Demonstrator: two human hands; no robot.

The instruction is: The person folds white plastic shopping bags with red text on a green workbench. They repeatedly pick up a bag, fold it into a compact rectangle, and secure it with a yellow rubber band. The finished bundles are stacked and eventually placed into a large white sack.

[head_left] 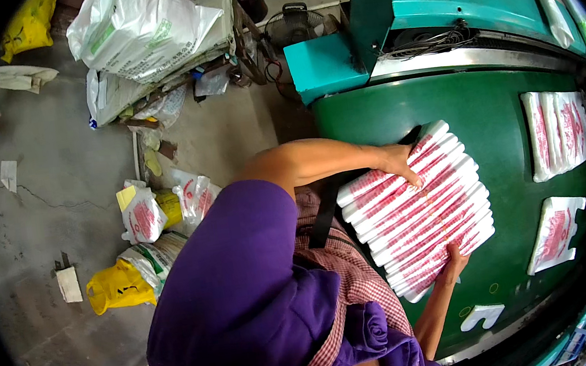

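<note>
Head view: the left hand (396, 162) is closed on the far left edge of a bundle of white-and-red folded bags (419, 215), the right hand (455, 261) on its near right edge, thumbs on top, fingers largely hidden. The bundle is over the green table (493, 102), left of flat bags (557, 132).

The green bench (516, 266) carries red-printed white packs (554, 134) at two o'clock, a printed bag (553, 233) at four, a U-shaped white piece (477, 313) at six; contact beneath the bundle (423, 211) toward nine is hidden.
</note>
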